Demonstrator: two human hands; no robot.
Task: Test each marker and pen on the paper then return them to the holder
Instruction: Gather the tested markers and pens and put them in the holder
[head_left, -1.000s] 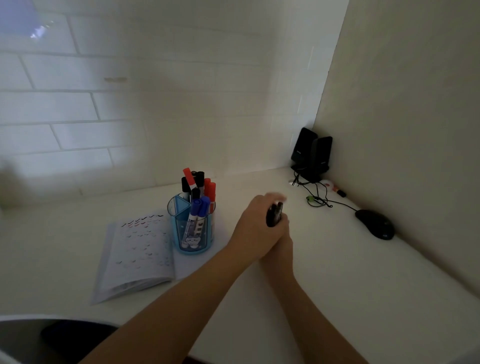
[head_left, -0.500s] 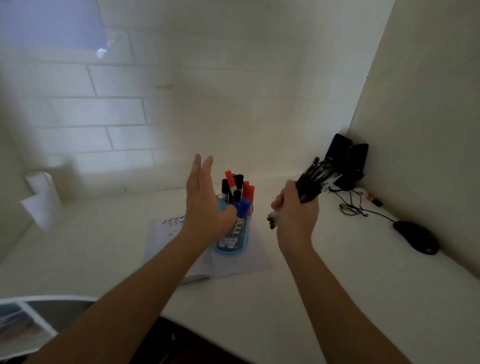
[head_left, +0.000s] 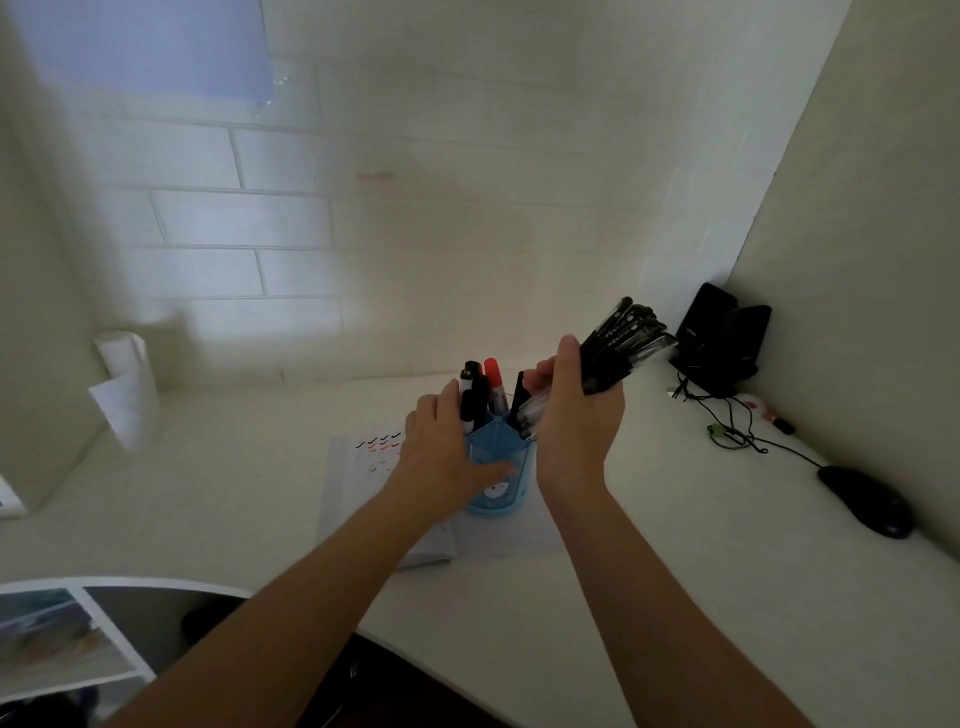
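Observation:
A blue translucent holder (head_left: 497, 467) stands on the paper (head_left: 358, 467), which bears rows of short red, black and blue strokes. Black and red markers (head_left: 483, 389) stick up from its far side. My left hand (head_left: 447, 452) wraps around the holder's left wall, thumb across its front. My right hand (head_left: 576, 415) grips a bundle of black-capped pens (head_left: 621, 345), tilted with the caps up to the right and the lower ends at the holder's right rim.
A black mouse (head_left: 867, 501) and its cable lie on the white desk at the right. Two black speakers (head_left: 722, 338) stand in the back corner. A paper roll (head_left: 127, 384) stands at the left wall. The desk's front edge curves near my arms.
My left hand came down from open in the air and took hold of the holder. My right hand carried the pen bundle left and down over the holder's right side.

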